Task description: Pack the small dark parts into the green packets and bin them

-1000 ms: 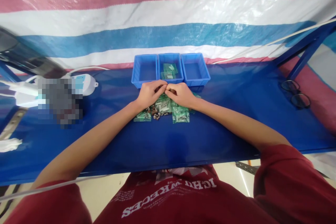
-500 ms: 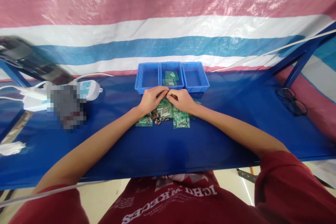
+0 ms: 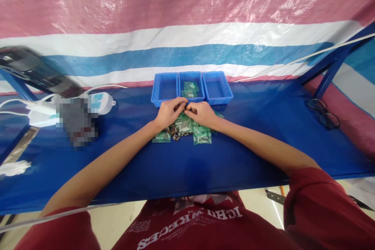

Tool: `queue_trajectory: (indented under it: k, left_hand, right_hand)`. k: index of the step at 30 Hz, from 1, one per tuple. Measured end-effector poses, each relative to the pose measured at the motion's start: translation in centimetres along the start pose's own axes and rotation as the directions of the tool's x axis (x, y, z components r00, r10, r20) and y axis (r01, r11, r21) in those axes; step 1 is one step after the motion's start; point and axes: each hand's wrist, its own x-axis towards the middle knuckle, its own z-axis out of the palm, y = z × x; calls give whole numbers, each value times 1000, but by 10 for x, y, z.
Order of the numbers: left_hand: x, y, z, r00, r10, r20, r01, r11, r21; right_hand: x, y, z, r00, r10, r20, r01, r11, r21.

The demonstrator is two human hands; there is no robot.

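My left hand [image 3: 170,112] and my right hand [image 3: 203,114] meet fingertip to fingertip over the pile, just in front of the middle bin. Both are closed in a pinch; whatever lies between the fingers is too small and hidden to name. Beneath them spreads a heap of small green-tinted plastic bags [image 3: 202,136] with metal pieces inside. Small loose brown and metallic parts [image 3: 176,136] lie at the front left of the heap. Behind my hands, the middle blue bin [image 3: 202,94] holds a few of the green bags [image 3: 190,88].
A left blue bin [image 3: 154,91] and a right blue bin [image 3: 230,93] flank the middle one on the blue table [image 3: 164,175]. A power strip [image 3: 102,102] with cables and a blurred-out dark object [image 3: 76,121] stand left. Glasses [image 3: 328,120] lie far right.
My hands stay together over the heap, with a slight shift of the fingertips. The whole view has tilted a little; bins and bags keep their places.
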Motion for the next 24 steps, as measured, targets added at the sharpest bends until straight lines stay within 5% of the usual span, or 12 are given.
queue_trajectory:
  k: [12, 24]
  left_hand:
    - [-2, -1, -2, 1000, 7, 2, -7, 1000, -16]
    - [-2, -1, -6, 998, 61, -34, -62, 998, -26]
  right_hand:
    - [-1, -1, 2, 999, -28, -19, 29, 999, 42]
    - [-3, -5, 1, 959, -155, -238, 195, 968, 155]
